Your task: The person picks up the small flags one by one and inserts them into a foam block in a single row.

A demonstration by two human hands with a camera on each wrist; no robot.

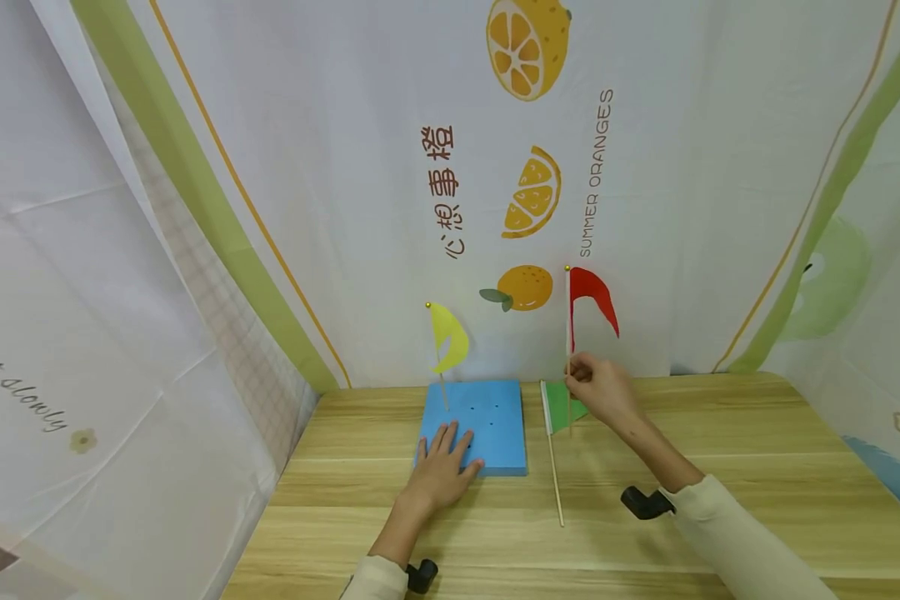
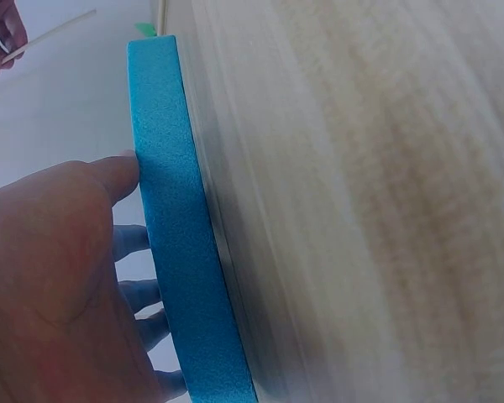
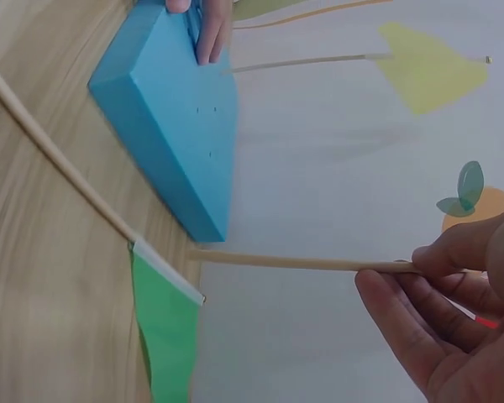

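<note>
A blue foam block lies on the wooden table, with several small holes in its top. A yellow flag stands stuck in its far left corner. My left hand rests flat on the block's near edge, fingers straight. My right hand pinches the stick of a red flag, held upright just right of the block, its foot near the table. A green flag lies flat on the table beside it.
Printed cloth walls close in the table at the back and both sides. The green flag's long stick points toward me between my two arms. Bare wood stretches to the right of my right hand.
</note>
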